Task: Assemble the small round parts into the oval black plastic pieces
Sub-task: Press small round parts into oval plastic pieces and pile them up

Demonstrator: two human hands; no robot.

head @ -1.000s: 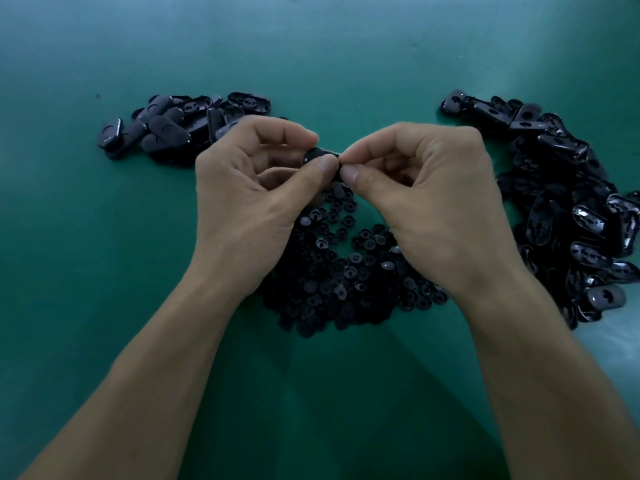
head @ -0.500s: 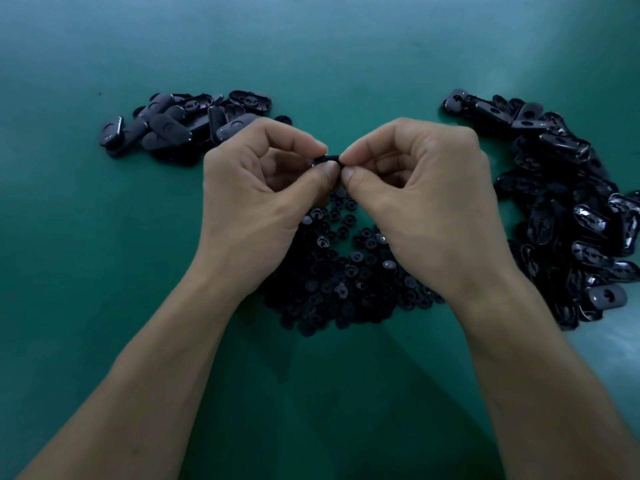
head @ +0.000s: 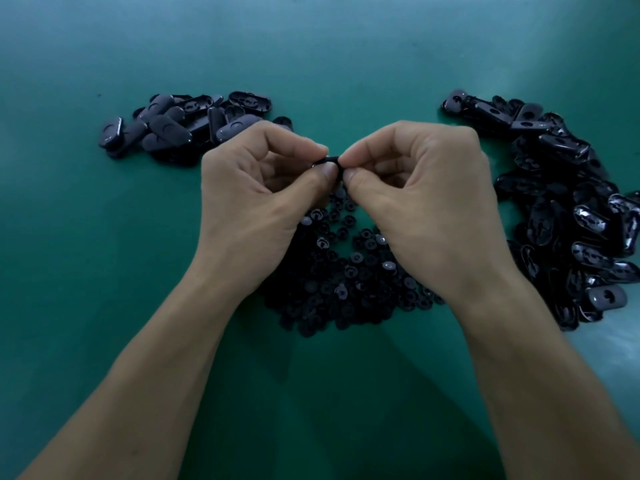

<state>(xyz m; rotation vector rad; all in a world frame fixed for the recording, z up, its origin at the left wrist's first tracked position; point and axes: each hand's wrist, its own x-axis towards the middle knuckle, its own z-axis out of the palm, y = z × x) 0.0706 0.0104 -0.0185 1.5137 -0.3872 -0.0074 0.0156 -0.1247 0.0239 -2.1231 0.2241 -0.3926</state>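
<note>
Frame ctr: left hand [head: 256, 202] & right hand [head: 422, 209] meet fingertip to fingertip, each grip closed as a thumb + forefinger pinch on one small black piece [head: 327, 161] held betw. them (mostly hidden, so can't tell whether oval, round part or both). Other fingers curl toward the palms. Below the hands, lower ctr, round parts [head: 346, 278] lie in a loose pile on the green surface [head: 86, 271], partly under both wrists. An oval heap [head: 180, 126] sits upper left; a second heap [head: 571, 209], bigger, runs down the right edge.
</note>
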